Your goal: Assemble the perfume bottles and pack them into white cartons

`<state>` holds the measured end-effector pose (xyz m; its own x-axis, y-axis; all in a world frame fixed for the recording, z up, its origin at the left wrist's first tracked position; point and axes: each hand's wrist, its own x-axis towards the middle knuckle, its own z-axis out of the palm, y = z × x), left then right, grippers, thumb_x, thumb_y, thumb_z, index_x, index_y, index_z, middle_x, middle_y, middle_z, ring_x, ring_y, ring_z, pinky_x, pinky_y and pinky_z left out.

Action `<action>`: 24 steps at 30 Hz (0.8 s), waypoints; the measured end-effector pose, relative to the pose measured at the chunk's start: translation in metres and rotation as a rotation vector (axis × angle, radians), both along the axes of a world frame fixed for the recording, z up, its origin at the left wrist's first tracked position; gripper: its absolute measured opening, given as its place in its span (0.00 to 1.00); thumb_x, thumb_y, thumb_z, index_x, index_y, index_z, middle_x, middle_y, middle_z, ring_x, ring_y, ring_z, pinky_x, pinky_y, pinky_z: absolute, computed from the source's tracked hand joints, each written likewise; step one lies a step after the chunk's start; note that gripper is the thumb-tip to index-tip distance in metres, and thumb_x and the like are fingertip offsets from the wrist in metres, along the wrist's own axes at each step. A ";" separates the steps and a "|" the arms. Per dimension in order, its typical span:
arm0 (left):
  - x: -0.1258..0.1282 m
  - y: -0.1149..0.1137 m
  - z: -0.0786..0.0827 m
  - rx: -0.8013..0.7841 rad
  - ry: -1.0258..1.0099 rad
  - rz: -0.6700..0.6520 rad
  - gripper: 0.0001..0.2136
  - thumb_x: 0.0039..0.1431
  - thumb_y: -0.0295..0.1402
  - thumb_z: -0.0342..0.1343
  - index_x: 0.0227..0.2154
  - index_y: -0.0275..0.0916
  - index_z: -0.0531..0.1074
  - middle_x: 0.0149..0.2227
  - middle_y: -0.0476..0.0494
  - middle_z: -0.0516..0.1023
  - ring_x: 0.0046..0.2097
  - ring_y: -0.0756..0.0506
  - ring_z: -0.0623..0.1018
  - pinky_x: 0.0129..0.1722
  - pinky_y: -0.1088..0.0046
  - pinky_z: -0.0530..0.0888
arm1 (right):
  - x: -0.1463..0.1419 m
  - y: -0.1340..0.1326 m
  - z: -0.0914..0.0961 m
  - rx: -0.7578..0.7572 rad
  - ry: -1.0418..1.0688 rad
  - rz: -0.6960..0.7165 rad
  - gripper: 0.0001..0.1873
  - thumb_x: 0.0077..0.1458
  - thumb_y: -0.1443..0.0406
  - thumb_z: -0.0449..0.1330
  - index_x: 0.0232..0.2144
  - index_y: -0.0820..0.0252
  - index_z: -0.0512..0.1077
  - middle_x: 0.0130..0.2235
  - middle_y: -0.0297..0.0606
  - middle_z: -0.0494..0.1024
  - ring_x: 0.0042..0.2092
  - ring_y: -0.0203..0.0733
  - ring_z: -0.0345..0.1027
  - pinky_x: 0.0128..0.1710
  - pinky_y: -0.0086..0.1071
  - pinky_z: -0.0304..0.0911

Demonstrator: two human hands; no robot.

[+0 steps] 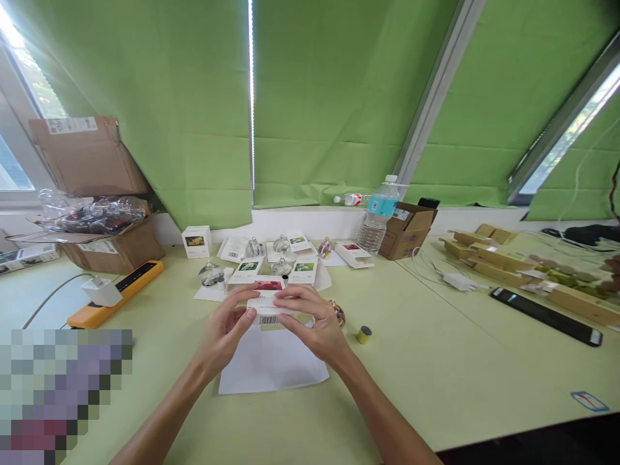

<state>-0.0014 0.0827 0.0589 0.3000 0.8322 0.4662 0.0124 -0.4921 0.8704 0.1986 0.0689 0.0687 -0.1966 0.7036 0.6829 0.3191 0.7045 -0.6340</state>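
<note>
Between both hands I hold a small white carton [264, 302] with a pinkish-red picture and a barcode on the side facing me. My left hand [231, 323] grips its left end, thumb on the near edge. On the right end, my right hand [312, 320] has its fingers over the top and its thumb on the near side. Under the hands lies a white sheet of paper [274, 368]. A shiny rounded bottle [338, 314], partly hidden, stands behind my right hand. To the right sits a small yellow cap [364, 334] with a dark top.
Several white cartons [195, 241] and glass bottles [211, 274] stand on papers behind the hands. At left are an orange power strip [121, 290] and a cardboard box [113, 248] of plastic bottles. A large water bottle [380, 219], yellow trays [504, 258] and a phone [547, 316] are at right.
</note>
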 end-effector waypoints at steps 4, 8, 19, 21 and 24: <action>-0.001 0.000 -0.001 -0.029 -0.015 0.025 0.12 0.63 0.37 0.50 0.47 0.43 0.71 0.60 0.40 0.64 0.61 0.39 0.64 0.47 0.68 0.72 | 0.004 -0.001 0.001 -0.034 0.032 -0.032 0.14 0.56 0.65 0.60 0.46 0.50 0.75 0.46 0.40 0.74 0.51 0.46 0.64 0.53 0.43 0.60; -0.001 -0.001 0.000 -0.041 -0.046 0.032 0.12 0.63 0.38 0.50 0.47 0.43 0.70 0.61 0.40 0.63 0.60 0.38 0.65 0.46 0.67 0.73 | 0.006 0.000 0.000 -0.066 0.092 -0.096 0.12 0.59 0.63 0.56 0.43 0.55 0.76 0.40 0.41 0.74 0.41 0.42 0.68 0.45 0.39 0.65; -0.004 -0.002 0.002 -0.023 -0.033 0.064 0.13 0.61 0.38 0.51 0.46 0.43 0.72 0.61 0.41 0.63 0.58 0.37 0.66 0.44 0.66 0.73 | 0.001 -0.001 -0.001 -0.123 0.016 -0.030 0.13 0.56 0.61 0.59 0.43 0.56 0.77 0.28 0.35 0.74 0.32 0.38 0.67 0.35 0.33 0.65; -0.004 -0.001 0.002 -0.021 -0.031 0.059 0.13 0.61 0.38 0.51 0.47 0.43 0.72 0.62 0.41 0.63 0.59 0.36 0.66 0.45 0.65 0.72 | 0.002 -0.001 -0.001 -0.124 0.017 -0.026 0.13 0.56 0.61 0.59 0.42 0.56 0.77 0.28 0.36 0.75 0.32 0.39 0.68 0.35 0.33 0.65; -0.004 -0.001 0.001 -0.014 -0.037 0.044 0.13 0.61 0.38 0.50 0.47 0.43 0.72 0.62 0.41 0.63 0.60 0.36 0.65 0.46 0.65 0.72 | 0.002 -0.001 -0.001 -0.123 0.021 -0.018 0.12 0.56 0.62 0.60 0.41 0.56 0.78 0.28 0.36 0.75 0.32 0.39 0.68 0.35 0.33 0.65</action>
